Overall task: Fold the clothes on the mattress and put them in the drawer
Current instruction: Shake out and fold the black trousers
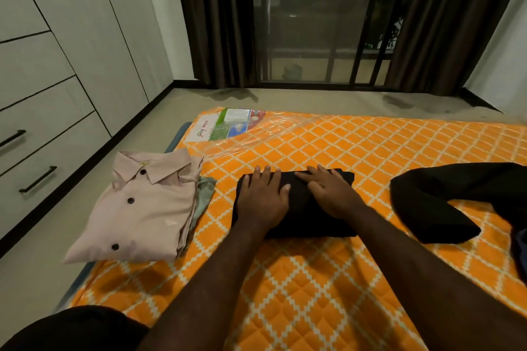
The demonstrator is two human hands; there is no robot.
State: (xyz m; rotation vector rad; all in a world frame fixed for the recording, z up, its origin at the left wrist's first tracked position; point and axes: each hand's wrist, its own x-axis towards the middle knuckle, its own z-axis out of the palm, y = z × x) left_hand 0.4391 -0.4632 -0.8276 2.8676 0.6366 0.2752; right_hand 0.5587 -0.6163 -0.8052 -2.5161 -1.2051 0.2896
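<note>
Two flat palms, left hand (pixel 263 199), right hand (pixel 332 196), fingers (pixel 268 177) straight on folded black garment (pixel 302 216), atop mattress (pixel 313 279); drawers (pixel 42 157) closed

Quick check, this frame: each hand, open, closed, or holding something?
Left hand: open, flat, pressing on the folded black garment.
Right hand: open, fingers straight, pressing on the same garment.

The 2 bare forearms (pixel 228 279) reach forward. The left grip (pixel 263 198) lies palm down, fingers straight; the right grip (pixel 328 194), just beside it, lies flat too.
</note>
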